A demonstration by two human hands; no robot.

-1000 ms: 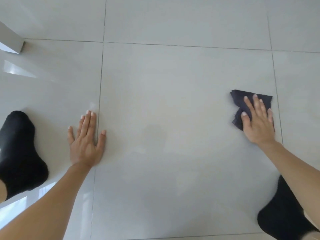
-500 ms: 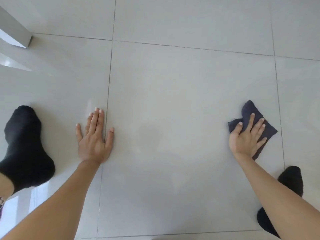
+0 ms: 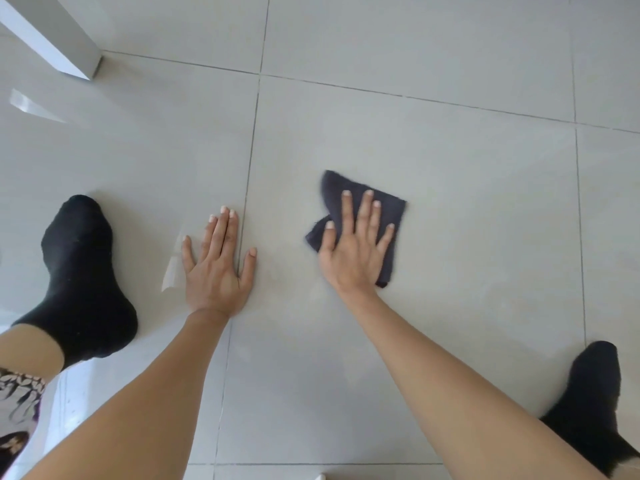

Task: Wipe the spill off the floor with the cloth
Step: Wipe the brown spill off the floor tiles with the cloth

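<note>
A dark grey cloth (image 3: 391, 216) lies crumpled on the pale glossy floor tile (image 3: 467, 209), a little right of centre. My right hand (image 3: 356, 251) presses flat on top of it, fingers spread, covering most of its lower left part. My left hand (image 3: 218, 268) rests flat on the bare floor to the left, palm down across a grout line, holding nothing. No spill stands out; only faint dull smears show on the tile between and below the hands.
My left foot in a black sock (image 3: 83, 275) stands at the left; my right foot in a black sock (image 3: 595, 407) is at the lower right. A white furniture leg (image 3: 65, 46) stands at the top left. Bright window reflections streak the left tiles.
My right hand has slid the cloth leftward across the tile, from the right grout line to near the centre. The left hand has stayed planted.
</note>
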